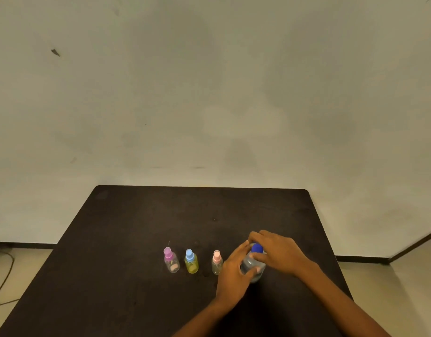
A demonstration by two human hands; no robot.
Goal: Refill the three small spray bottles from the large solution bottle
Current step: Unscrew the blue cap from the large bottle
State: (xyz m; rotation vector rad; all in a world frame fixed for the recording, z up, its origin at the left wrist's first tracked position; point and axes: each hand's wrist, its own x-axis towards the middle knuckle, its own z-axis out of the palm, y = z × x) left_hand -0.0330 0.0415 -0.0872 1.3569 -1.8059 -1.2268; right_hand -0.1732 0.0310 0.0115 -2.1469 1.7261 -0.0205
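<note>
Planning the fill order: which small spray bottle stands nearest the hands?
The pink-capped spray bottle, at the right end of the row, beside the left hand. The purple-capped bottle and blue-capped bottle stand farther left.

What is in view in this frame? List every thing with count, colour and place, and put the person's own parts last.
table: one, dark brown, centre, against the wall
purple-capped spray bottle: one, clear body, left end of the row on the table
blue-capped spray bottle: one, yellow body, middle of the row
pink-capped spray bottle: one, clear body, right end of the row
large bottle: one, clear, right of the row
cap: one, dark blue, on the large bottle
cable: one, dark, on the floor at left
wall: one, off-white, behind
left grip: one, bare hand, holds the large bottle's body
right grip: one, bare hand, holds the cap
</note>
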